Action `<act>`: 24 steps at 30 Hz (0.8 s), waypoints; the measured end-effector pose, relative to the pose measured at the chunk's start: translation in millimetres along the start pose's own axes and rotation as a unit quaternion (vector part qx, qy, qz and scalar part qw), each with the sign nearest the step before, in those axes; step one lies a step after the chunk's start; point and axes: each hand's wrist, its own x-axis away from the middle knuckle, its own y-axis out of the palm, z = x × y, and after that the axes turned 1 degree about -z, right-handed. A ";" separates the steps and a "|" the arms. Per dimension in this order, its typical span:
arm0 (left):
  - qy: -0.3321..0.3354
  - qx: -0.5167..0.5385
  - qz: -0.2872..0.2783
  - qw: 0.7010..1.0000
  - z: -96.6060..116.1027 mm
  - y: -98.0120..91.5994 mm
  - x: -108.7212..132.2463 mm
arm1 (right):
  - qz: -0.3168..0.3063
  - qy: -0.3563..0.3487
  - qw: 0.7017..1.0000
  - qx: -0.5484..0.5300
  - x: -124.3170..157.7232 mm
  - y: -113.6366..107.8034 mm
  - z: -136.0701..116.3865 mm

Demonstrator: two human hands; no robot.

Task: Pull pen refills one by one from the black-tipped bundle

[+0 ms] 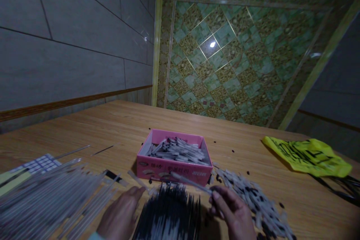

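My right hand (230, 210) pinches one end of a slim, whitish translucent tube (191, 183), which points left across the front of a pink box (174, 168). Slightly blurred, my left hand (120, 212) has its thumb and finger together at a short clear plastic strip (136, 178). Between the hands stands a dense bundle of thin black sticks (171, 210), pale toward the bottom. Inside the box lie many short whitish tubes (178, 150) with dark ends.
Long clear tubes (53, 198) spread over the table's left side, near a blue-checked sheet (42, 163). Short white and black pieces (253, 195) are heaped at right. A yellow bag (306, 155) lies farther right. Small black bits dot the wooden table (112, 120).
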 end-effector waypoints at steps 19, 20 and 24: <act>0.028 -0.195 -0.062 0.978 10.2 -0.3 -44.6 | -0.101 -0.125 0.928 0.336 -42.7 -7.2 -19.9; 0.030 -0.191 -0.057 0.979 12.3 -4.5 -42.3 | -0.101 -0.121 0.919 0.363 -35.7 -13.7 -13.0; 0.094 -0.093 0.032 0.991 29.1 -29.2 -20.8 | -0.100 -0.101 0.840 0.524 -19.5 -34.5 19.7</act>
